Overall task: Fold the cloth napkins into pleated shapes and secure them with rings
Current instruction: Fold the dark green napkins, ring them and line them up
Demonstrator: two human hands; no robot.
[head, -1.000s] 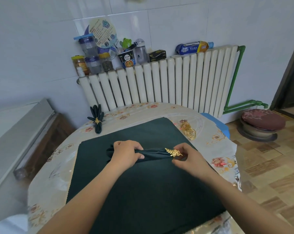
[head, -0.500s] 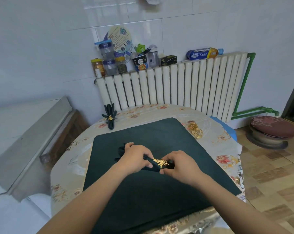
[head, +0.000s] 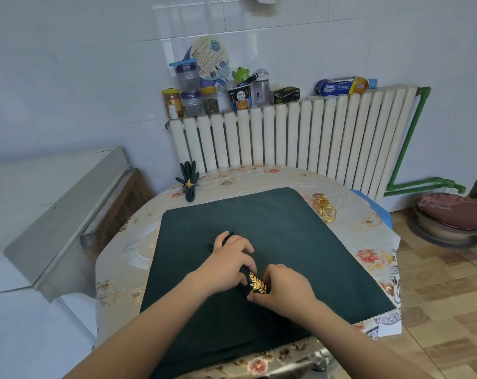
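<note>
A dark green pleated napkin (head: 226, 239) lies on a flat dark green cloth (head: 286, 231) spread over the round table. My left hand (head: 229, 261) grips the napkin's gathered body, and its pleated end pokes out beyond the fingers. My right hand (head: 283, 291) pinches the gold leaf ring (head: 257, 282) that sits around the napkin between both hands. A pile of spare gold rings (head: 324, 208) rests at the cloth's far right corner. One ringed, fanned napkin (head: 189, 179) stands at the table's far left.
The floral tablecloth (head: 117, 283) hangs over the table edges. A white radiator (head: 300, 138) behind carries jars, bottles and a kitchen-towel pack. A grey counter (head: 54, 203) is to the left, and a cushioned stool (head: 450, 214) stands on the floor at right.
The ring has slid along the napkin toward my left hand. Both hands have drawn close together, and the napkin now lies diagonally, its ringed end nearer to me.
</note>
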